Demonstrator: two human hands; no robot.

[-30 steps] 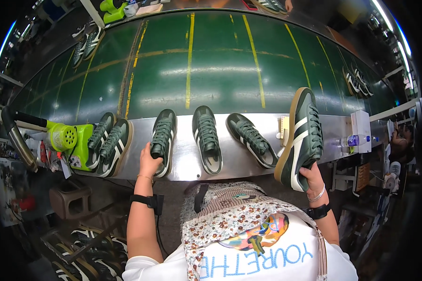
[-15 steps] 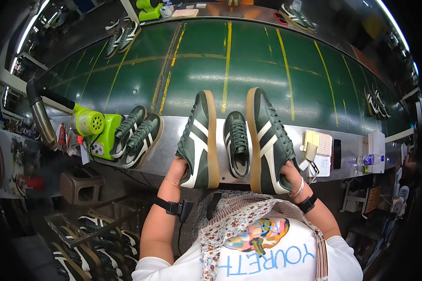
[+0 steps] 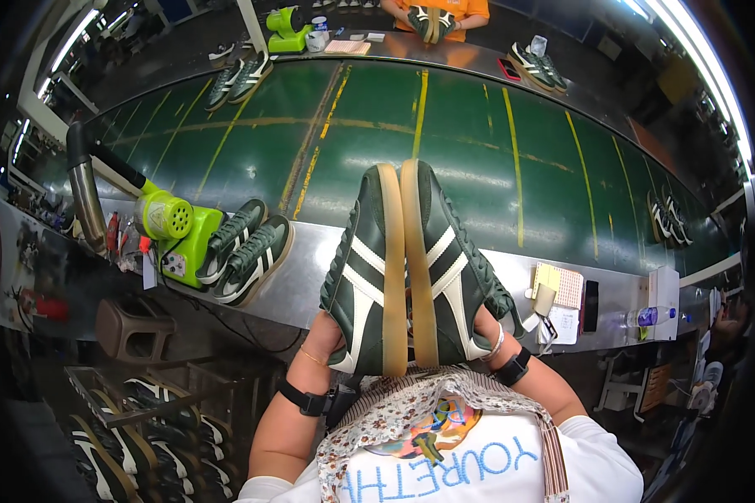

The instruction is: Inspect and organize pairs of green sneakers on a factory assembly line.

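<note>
I hold a pair of dark green sneakers with white stripes and gum soles, soles facing each other. My left hand (image 3: 323,337) grips the left sneaker (image 3: 362,268) inside its heel opening. The other sneaker (image 3: 446,260) is held the same way by my right hand (image 3: 486,325). Toes point away from me, and the soles are nearly touching, with a narrow gap near the middle. My fingers are mostly hidden by the shoes. Whatever stands behind the two sneakers on the metal ledge is hidden.
A similar pair of sneakers (image 3: 247,251) stands left beside a lime-green blower machine (image 3: 176,235). Notepads (image 3: 558,302), a phone (image 3: 591,306) and a bottle (image 3: 651,317) lie right. Beyond runs a green conveyor belt (image 3: 377,109); across it a person in orange (image 3: 434,21) holds shoes.
Both sneakers have come together from apart and nearer to my body. The single shoe that stood between them is now hidden. The view has tilted up, showing the person opposite.
</note>
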